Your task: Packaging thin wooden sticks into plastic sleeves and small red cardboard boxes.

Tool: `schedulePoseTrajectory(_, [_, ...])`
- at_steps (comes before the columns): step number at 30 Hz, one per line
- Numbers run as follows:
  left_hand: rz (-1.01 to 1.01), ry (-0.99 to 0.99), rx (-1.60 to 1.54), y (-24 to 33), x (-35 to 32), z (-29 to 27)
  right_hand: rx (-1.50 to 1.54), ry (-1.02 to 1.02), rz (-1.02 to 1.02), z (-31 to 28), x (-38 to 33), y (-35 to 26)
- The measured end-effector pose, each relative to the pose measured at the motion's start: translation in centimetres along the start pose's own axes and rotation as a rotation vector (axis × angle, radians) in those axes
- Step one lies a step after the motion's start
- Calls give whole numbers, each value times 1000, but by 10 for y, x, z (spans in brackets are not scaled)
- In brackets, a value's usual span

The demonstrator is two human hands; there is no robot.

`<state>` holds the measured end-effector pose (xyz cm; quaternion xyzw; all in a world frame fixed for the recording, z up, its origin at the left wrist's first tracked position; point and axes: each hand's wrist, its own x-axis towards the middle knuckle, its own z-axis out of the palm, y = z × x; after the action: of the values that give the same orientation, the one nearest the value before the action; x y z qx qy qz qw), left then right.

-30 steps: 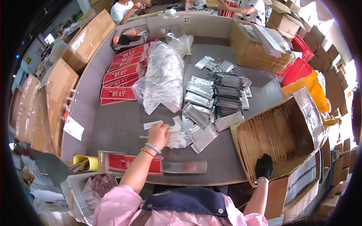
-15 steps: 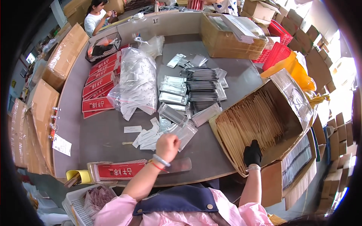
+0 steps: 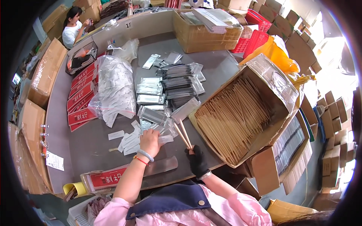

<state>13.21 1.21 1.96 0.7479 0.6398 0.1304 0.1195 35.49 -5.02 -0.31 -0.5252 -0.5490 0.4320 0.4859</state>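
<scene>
My right hand, in a black glove with bare fingertips, is closed round a pair of wooden chopsticks that slants up and left. My bare left hand bends over the slips at the table's middle, its fingers pinched together. A white paper slip sticks out on its right side and seems held; the fingertips are partly hidden. Beyond them lie clear plastic sleeves and a loose pile of white slips. A carton full of wooden chopsticks stands to the right.
Stacked dark packets and a clear bag of slips occupy the table's middle. Red printed sleeves lie at left; another red sleeve sits at the front edge. A cardboard box stands behind. Another person sits far left.
My right hand has come out of the carton, bringing a pair of chopsticks leftward over the table. My left hand has lowered onto the slips, and a white slip now shows beside it. The view has shifted.
</scene>
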Motion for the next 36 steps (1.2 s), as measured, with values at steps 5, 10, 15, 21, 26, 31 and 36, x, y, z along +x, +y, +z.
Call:
schedulePoseTrajectory(5, [95,80,28,-1,-8,-5,-28,-40,-41,5,-2,16])
schedulePoseTrajectory(10, [36,-48,-558,1,-43,-36,-228,-116,-92,-22,10,-2])
schedulePoseTrajectory(15, [-44,-101,-169,-12,-108,-45,-414,-406,-286,-11,18,-28])
schedulePoseTrajectory(21, [-99,162,-224,-41,-161,-66,-823,-741,-255,-18,26,-43])
schedulePoseTrajectory(26, [-64,79,-166,-44,-169,-48,-992,-766,-378,11,17,-37])
schedulePoseTrajectory(31, [-24,101,-146,-29,-153,-43,-830,-600,-461,9,23,10])
schedulePoseTrajectory(36, [42,88,-156,-27,-141,-29,-278,-617,-57,65,-10,-20])
